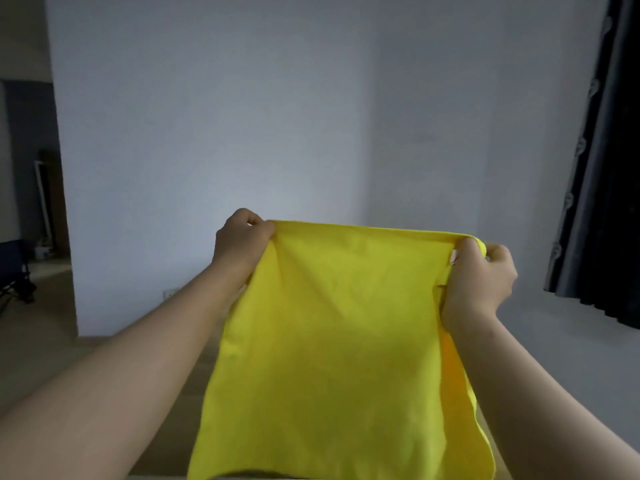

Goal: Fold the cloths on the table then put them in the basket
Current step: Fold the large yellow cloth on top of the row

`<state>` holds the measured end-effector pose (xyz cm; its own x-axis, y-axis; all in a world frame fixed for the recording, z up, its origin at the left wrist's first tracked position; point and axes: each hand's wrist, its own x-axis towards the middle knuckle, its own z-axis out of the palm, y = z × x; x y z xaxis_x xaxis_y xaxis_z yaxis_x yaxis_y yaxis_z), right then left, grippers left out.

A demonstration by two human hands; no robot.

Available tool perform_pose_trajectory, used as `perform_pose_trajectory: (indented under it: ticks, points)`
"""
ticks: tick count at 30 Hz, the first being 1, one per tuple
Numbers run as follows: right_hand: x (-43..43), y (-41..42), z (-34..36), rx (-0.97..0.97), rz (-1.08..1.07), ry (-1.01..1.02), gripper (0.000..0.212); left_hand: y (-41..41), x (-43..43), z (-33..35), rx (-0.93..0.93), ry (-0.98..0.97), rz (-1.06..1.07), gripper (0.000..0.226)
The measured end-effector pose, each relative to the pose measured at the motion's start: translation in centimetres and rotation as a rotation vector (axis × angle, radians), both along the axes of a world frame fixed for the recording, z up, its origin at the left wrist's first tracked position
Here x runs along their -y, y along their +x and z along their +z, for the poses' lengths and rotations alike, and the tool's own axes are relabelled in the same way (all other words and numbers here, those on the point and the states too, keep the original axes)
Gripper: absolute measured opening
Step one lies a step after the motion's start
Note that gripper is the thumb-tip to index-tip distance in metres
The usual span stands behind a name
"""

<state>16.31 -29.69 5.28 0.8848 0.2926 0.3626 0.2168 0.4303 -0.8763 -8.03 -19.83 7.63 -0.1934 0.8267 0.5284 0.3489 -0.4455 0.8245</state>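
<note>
A bright yellow cloth (pixel 339 341) hangs in front of me, held up in the air by its top edge. My left hand (pixel 242 244) pinches the top left corner. My right hand (pixel 479 275) grips the top right corner, with a small white tag showing by the fingers. The cloth looks doubled, with a second layer showing along its right side. It drapes down to the bottom of the frame. The table is mostly hidden behind the cloth and my arms. No basket is in view.
A plain white wall (pixel 242 116) faces me. Dark curtains (pixel 602 168) hang at the right. A doorway at the far left shows a dark room with a folding chair (pixel 15 271). A pale brown surface (pixel 194 393) shows between my left arm and the cloth.
</note>
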Motion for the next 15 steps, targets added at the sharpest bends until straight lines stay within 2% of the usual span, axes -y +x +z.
perform_pose_trajectory:
  ticks: [2,5,8,10,12,15]
  points:
    - [-1.6,1.0,-1.8,0.029,0.016,-0.135,0.003,0.1,-2.1,-1.9,-0.172,-0.11,-0.03,0.007]
    - [-4.5,3.1,-5.3,0.079,0.046,-0.31,0.008,1.0,-5.9,-5.8,-0.393,-0.228,-0.004,0.013]
    - [-7.0,5.3,-8.1,0.178,0.055,-0.443,0.014,2.0,-9.4,-9.0,-0.495,-0.283,0.031,0.015]
    - [-9.1,7.3,-9.4,0.323,0.062,-0.566,0.02,2.7,-12.1,-10.4,-0.551,-0.311,0.041,0.014]
    - [-10.5,9.2,-10.0,0.492,0.076,-0.701,0.02,3.1,-14.0,-11.4,-0.583,-0.327,0.032,0.015]
    - [-13.2,11.3,-10.2,0.608,0.079,-0.834,0.016,3.7,-17.6,-12.8,-0.579,-0.335,0.034,0.017]
